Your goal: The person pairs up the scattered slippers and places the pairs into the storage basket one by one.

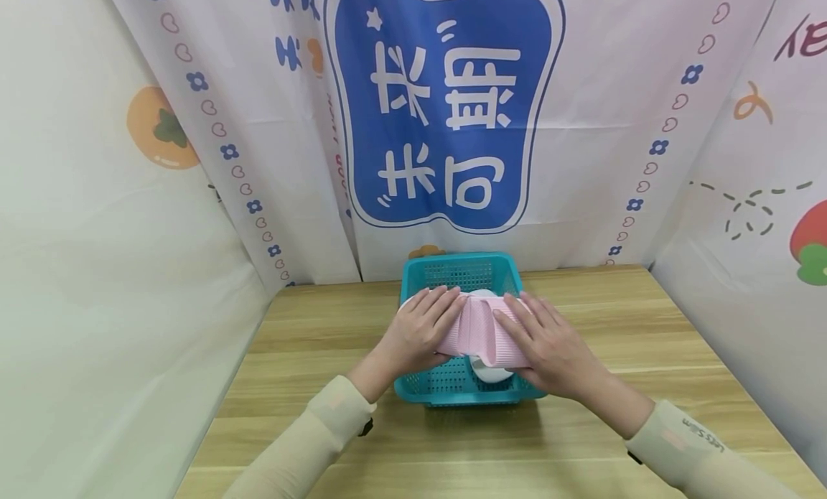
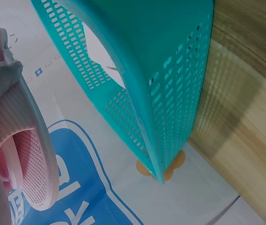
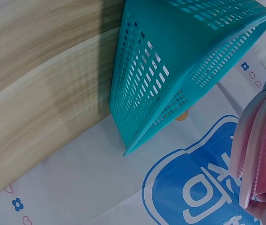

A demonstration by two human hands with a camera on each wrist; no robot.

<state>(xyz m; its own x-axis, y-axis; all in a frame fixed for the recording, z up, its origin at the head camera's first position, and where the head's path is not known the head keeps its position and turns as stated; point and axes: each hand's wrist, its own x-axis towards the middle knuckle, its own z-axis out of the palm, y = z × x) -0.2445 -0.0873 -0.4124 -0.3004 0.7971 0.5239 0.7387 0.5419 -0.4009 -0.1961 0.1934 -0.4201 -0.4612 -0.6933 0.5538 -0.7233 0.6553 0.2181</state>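
Observation:
A pair of pink slippers [image 1: 477,330] with ribbed straps is held over a teal plastic basket [image 1: 461,398]. My left hand [image 1: 416,332] grips the left side of the slippers, and my right hand [image 1: 561,354] grips the right side. In the left wrist view, a slipper [image 2: 33,161] shows its dotted insole and the strap under the fingers. Two soles lie close together in the right wrist view, where the slippers [image 3: 249,157] stand at the right edge. A white object [image 1: 492,373] sits inside the basket, mostly hidden beneath the slippers; its kind cannot be made out.
The basket stands on a wooden table [image 1: 310,384] near its back edge. Behind it hangs a white printed cloth [image 1: 581,197] with a large blue sign and characters. White cloth walls [image 1: 116,291] rise on both sides of the table.

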